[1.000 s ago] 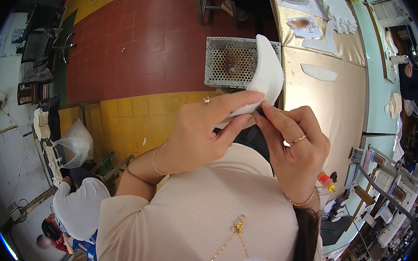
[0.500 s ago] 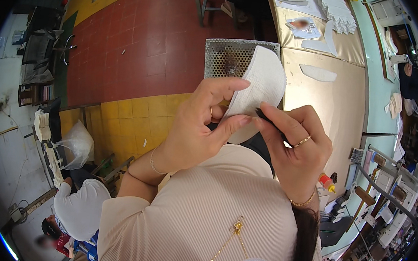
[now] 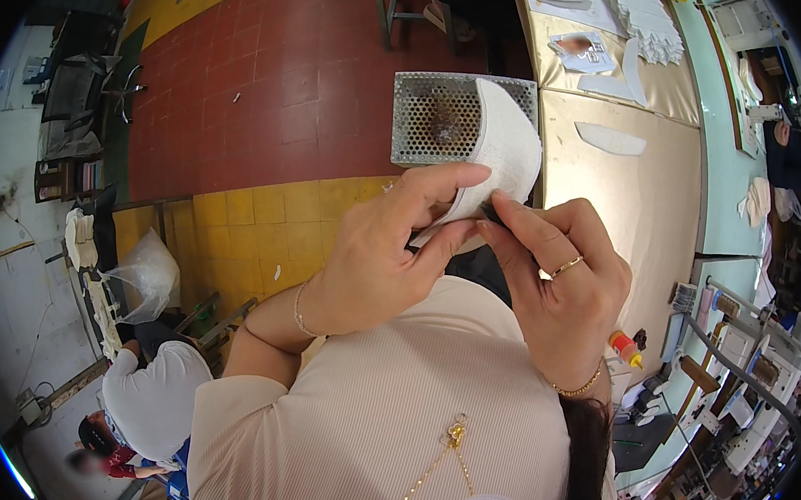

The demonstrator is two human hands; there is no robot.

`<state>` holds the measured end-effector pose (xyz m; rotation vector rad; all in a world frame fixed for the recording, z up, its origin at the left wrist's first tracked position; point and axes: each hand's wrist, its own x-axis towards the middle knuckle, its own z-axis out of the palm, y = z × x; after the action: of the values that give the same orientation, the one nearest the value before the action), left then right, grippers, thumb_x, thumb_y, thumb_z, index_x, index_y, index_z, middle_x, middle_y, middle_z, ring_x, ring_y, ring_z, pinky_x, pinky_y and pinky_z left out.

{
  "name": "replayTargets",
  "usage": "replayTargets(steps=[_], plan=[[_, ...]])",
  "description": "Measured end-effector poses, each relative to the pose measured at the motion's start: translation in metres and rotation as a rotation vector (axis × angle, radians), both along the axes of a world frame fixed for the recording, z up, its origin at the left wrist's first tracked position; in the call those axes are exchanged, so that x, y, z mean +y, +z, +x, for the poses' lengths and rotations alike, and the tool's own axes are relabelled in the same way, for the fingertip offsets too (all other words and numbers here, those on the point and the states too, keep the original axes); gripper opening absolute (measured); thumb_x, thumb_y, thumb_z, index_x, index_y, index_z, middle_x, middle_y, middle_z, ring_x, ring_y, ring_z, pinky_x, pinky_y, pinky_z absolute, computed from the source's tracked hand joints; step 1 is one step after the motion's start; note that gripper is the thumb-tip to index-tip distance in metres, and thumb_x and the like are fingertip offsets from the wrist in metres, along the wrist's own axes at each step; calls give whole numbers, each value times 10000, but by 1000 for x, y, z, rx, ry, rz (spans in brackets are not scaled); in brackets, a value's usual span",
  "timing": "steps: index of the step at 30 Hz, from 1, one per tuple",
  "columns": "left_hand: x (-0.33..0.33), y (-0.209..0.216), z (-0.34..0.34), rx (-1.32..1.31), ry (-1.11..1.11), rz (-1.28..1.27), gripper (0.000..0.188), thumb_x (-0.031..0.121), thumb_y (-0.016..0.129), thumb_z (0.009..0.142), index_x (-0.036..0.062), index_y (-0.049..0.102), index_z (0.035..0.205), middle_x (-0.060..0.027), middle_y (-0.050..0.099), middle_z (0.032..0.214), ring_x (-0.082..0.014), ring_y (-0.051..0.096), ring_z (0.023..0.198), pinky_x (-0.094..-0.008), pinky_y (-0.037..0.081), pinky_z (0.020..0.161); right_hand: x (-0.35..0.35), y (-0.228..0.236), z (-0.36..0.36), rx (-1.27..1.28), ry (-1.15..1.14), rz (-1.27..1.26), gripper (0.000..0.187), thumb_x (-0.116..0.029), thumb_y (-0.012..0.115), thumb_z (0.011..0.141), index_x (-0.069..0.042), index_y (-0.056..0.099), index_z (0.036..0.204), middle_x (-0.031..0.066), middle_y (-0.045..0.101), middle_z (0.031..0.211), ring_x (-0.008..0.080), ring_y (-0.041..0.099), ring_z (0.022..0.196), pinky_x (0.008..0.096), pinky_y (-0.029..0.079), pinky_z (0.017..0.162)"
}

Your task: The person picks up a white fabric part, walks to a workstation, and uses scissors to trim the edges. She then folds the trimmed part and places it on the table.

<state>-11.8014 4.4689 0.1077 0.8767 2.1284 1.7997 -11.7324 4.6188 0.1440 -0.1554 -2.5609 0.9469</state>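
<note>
A curved white fabric piece (image 3: 503, 149) is held up in front of my chest by both hands. My left hand (image 3: 386, 249) pinches its lower edge between thumb and fingers. My right hand (image 3: 560, 283), with a gold ring, grips the same lower edge from the right, and a small dark thing shows between its fingertips; I cannot tell what it is. Behind the piece stands a perforated metal box (image 3: 436, 120) with a brown stain.
A tan work table (image 3: 633, 204) runs along the right with white cut pieces (image 3: 610, 138) on it. A glue bottle with an orange cap (image 3: 625, 348) lies near sewing machines at the lower right. Another person in white (image 3: 154, 400) sits at the lower left.
The white piece has been turned and shifted slightly in my fingers, with my left thumb sliding higher along its edge. Both hands stay close together.
</note>
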Motion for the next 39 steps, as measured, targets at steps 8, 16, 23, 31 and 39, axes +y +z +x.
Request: replayTargets(steps=[8,16,23,31,39], plan=[[3,0,1,6,-4,30,443,-68,657,799,37,527,1209,-88,589,809,-122,608,676,-242,507,618,2,-1,1,9,14,27,277,-19,778,678,-53,722,946,36,579,709,126,558,559,248,422,479],[2,2,-2,48,-20,-16,418,-95,622,801,20,528,1192,-113,606,840,-157,654,755,-263,543,697,3,-19,-4,163,0,171,274,-112,779,632,-82,704,894,-12,497,670,112,453,451,244,368,421],[3,5,-2,109,-26,-97,417,-86,608,820,14,510,1213,-99,611,863,-144,647,779,-263,538,734,6,-26,-7,182,5,105,251,-89,770,648,-97,710,892,-10,505,665,119,473,461,251,377,420],[-7,27,-8,-458,-97,149,402,-71,568,864,19,487,1247,-99,630,1063,-87,617,869,-199,478,731,24,6,-6,111,87,-73,274,-38,798,637,-63,722,899,22,551,676,126,549,537,242,431,465],[-15,36,-14,-429,-193,63,439,-72,589,836,-1,490,1258,-132,629,1117,-112,612,911,-231,480,774,23,11,-12,162,192,88,287,-67,795,607,-59,719,884,8,526,641,125,550,504,243,435,430]])
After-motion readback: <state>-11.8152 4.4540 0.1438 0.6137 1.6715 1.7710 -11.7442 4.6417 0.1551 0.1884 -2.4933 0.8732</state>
